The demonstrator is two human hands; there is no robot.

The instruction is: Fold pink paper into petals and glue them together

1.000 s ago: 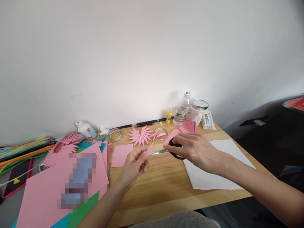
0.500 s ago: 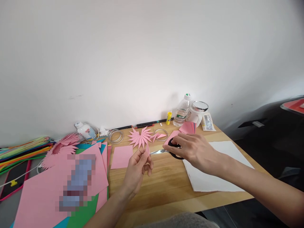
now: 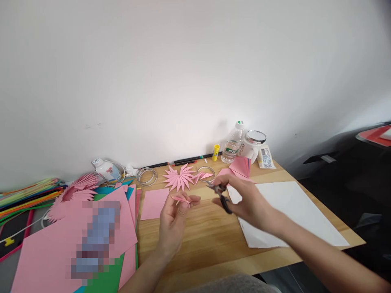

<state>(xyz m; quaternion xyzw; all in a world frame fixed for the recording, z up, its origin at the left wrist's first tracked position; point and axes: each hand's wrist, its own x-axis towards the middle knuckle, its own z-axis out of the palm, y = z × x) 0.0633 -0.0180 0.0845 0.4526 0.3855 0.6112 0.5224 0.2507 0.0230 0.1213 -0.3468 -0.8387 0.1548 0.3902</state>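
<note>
My left hand [image 3: 175, 221] pinches a small folded piece of pink paper [image 3: 181, 199], tilted nearly flat, above the wooden table. My right hand [image 3: 244, 199] grips a pair of scissors [image 3: 222, 194] by the black handles, with the blades pointing left and apart from the paper. Behind the hands lies a fan-shaped pink paper flower [image 3: 179, 177], with small folded pink pieces [image 3: 201, 176] beside it. A square pink sheet [image 3: 154, 203] rests just left of my left hand.
Pink and coloured sheets [image 3: 36, 260], a second pink paper flower [image 3: 73, 193] and pipe cleaners [image 3: 27, 197] lie at left. Metal rings [image 3: 147, 177], a glue stick [image 3: 216, 152], a water bottle [image 3: 231, 146] and a mug [image 3: 252, 146] stand along the wall. White board [image 3: 290, 215] lies at right.
The scissors have moved away from the pink paper and turned, their blades now angled up-left. My left hand has tipped the paper piece from upright to nearly flat.
</note>
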